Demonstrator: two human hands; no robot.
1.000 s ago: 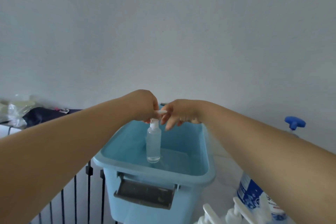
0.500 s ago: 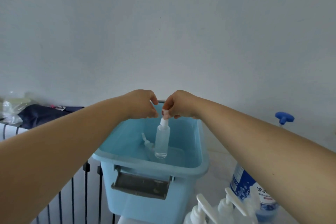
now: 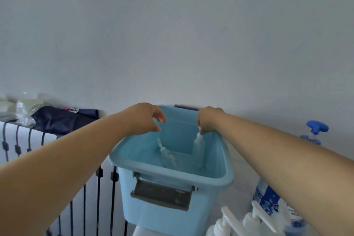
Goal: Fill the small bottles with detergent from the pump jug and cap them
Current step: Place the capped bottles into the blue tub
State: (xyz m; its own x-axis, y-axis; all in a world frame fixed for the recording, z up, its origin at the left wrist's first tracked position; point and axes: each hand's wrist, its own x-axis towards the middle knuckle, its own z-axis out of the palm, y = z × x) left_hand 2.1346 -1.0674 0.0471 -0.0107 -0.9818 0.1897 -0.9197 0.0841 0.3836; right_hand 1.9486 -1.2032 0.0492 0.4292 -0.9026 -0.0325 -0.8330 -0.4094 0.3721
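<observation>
At the far left we see clear plastic bags (image 3: 24, 110) and a dark navy cloth (image 3: 61, 120) lying on top of a black-barred rail (image 3: 84, 207) that runs along the wall.

Next comes the left hand (image 3: 145, 119). It holds nothing: the fingers hang loosely curled, with thumb and forefinger near each other but apart. It hovers above the rear left corner of the light blue plastic bin (image 3: 172, 171), well apart from both bottles inside.

On the bin's near wall we see a grey latch handle (image 3: 162, 193). Inside, near the middle of the floor, a second small bottle (image 3: 167, 156) lies tilted, its pump top pointing up and to the left, below and just right of the left hand.

Further right, the right hand (image 3: 207, 120) pinches the top of the small clear bottle (image 3: 198, 149) with its fingertips. The bottle hangs upright straight below that hand, inside the bin and close to its right wall. We cannot tell whether its base touches the floor.

Right of the bin, by its near right corner, stand white pump bottles (image 3: 223, 223). Behind them is the pump jug (image 3: 268, 198) with a blue and white label, partly hidden by the right forearm, and its blue pump head (image 3: 317, 126) shows above the arm.
</observation>
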